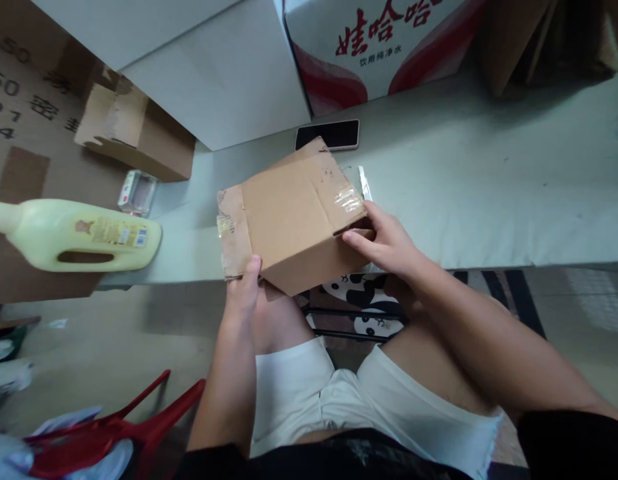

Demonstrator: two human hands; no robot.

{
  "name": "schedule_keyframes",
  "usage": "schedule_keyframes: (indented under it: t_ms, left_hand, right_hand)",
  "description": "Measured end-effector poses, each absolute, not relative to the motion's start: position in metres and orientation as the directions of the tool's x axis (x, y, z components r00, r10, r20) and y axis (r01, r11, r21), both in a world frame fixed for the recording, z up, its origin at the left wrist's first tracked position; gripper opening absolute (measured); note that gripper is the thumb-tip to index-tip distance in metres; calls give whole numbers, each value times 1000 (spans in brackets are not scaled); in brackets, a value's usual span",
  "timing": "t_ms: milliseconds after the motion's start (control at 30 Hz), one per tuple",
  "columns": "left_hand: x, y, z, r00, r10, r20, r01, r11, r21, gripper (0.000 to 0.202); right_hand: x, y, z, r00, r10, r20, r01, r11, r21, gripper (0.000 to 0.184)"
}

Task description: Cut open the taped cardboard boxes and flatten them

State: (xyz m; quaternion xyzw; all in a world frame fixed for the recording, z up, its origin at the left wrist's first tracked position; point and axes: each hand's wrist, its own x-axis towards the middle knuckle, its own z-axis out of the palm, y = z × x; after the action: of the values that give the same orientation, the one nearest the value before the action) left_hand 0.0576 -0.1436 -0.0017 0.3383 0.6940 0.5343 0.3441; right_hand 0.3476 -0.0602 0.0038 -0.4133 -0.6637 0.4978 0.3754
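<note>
A brown cardboard box (289,213) is held tilted over the table's front edge between my two hands. My left hand (245,283) grips its near left corner, the thumb on top and the other fingers hidden beneath. At the right end my right hand (391,240) grips the box by a flap edge, where a dark gap shows. Shiny clear tape and torn patches mark the flaps at both ends. Just beyond my right fingers, a thin pale strip-like item (365,183) lies partly hidden behind the box. A phone (333,135) with a dark screen rests behind the box.
On the table (489,200) stand a white box (229,87), a red-and-white carton (379,60) and another cardboard box (159,140). To the left are a pale yellow bottle (89,233) and a small clear case (139,192). A red chair (153,413) is below left.
</note>
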Motion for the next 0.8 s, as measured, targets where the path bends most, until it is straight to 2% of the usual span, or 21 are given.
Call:
schedule_keyframes:
  t_ms: [100, 367, 467, 567, 667, 733, 800]
  left_hand:
    - [58, -140, 3, -580, 811, -68, 267, 269, 925, 59]
    - [63, -158, 17, -406, 904, -134, 456, 327, 828, 51]
    - [54, -168, 21, -306, 934, -187, 513, 327, 794, 39]
    - [43, -166, 16, -276, 951, -140, 490, 265, 830, 32]
    - [40, -153, 4, -397, 917, -37, 441, 225, 869, 53]
    - [41, -144, -5, -475, 878, -53, 369, 253, 894, 62]
    - [43, -136, -14, -555, 829, -71, 265, 257, 929, 52]
  right_hand:
    - [346, -60, 8, -367, 927, 77, 194, 157, -968, 33]
    - [343, -55, 5, -273, 958, -87, 207, -30, -978, 37]
    - [345, -53, 7, -204, 973, -110, 184, -73, -980, 37]
    - [346, -53, 10, -151, 986, -65, 70, -55, -996, 32]
    - [347, -55, 13, -186, 982, -32, -10, -35, -999, 30]
    - [349, -56, 15, -243, 970, -21, -22, -27, -999, 33]
    - [351, -56, 17, -309, 951, -6, -48, -22, -999, 34]
